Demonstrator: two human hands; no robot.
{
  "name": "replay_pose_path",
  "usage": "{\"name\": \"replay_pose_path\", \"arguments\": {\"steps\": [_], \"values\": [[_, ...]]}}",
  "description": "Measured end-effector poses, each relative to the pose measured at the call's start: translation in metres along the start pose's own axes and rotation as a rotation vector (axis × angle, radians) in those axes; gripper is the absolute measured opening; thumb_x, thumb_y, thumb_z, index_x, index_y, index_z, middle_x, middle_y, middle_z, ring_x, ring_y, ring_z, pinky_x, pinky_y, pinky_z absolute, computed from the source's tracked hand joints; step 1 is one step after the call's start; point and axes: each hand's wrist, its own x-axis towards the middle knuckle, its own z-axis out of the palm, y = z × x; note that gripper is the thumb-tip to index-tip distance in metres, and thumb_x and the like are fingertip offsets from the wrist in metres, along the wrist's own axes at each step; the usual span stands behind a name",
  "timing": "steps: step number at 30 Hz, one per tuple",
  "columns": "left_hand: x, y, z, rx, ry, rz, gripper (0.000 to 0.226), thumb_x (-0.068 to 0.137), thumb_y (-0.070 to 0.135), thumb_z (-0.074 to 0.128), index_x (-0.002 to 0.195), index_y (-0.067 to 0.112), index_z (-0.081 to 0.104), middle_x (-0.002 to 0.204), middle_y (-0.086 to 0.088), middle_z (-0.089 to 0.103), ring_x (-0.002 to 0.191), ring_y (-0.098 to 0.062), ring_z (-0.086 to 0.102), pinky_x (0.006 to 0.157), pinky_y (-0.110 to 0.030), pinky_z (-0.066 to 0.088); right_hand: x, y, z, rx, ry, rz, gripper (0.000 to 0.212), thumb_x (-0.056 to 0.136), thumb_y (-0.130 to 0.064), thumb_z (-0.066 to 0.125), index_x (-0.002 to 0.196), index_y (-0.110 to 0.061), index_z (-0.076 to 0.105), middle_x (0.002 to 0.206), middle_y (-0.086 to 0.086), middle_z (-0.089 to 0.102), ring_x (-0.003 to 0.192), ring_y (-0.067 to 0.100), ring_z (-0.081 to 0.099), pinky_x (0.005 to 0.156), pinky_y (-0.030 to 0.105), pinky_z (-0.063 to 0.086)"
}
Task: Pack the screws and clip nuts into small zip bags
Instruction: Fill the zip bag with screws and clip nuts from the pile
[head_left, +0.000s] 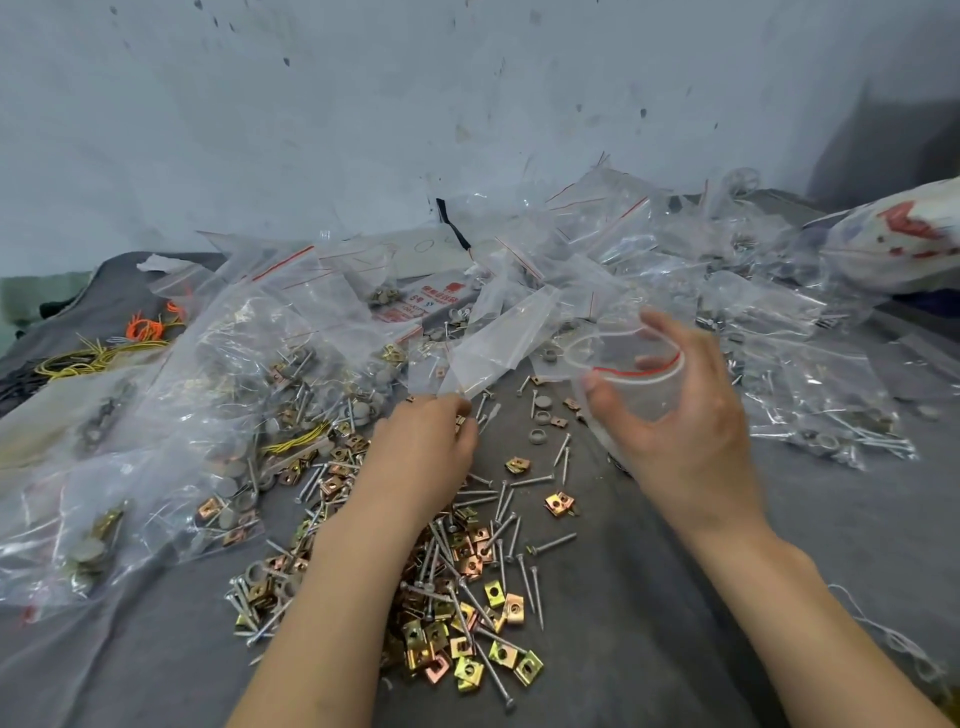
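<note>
A loose heap of silver screws (519, 525) and gold and copper clip nuts (470, 561) lies on the grey cloth (649, 597) in front of me. My right hand (680, 415) holds a small clear zip bag (631, 364) with a red strip, its mouth spread open between thumb and fingers. My left hand (426, 447) reaches down to the cloth left of that bag, fingers curled over small parts near its tips; what it grips is hidden.
Filled and empty zip bags (249, 364) are piled at left, across the back and at right (779, 322). Yellow and orange wire ties (104, 353) lie far left. Grey round caps (543, 415) are scattered near the hands. A pale wall rises behind.
</note>
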Motion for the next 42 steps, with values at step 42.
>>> {"name": "replay_pose_path", "arguments": {"steps": [42], "values": [[-0.04, 0.01, -0.021, -0.75, 0.071, 0.091, 0.024, 0.092, 0.032, 0.069, 0.115, 0.031, 0.062, 0.095, 0.014, 0.073, 0.086, 0.006, 0.065, 0.073, -0.007, 0.046, -0.025, -0.015, 0.03, -0.229, -0.309, -0.448, 0.077, 0.083, -0.053, 0.064, 0.146, -0.014, 0.04, 0.13, 0.003, 0.06, 0.113, 0.016, 0.055, 0.099, 0.03, 0.04]]}}
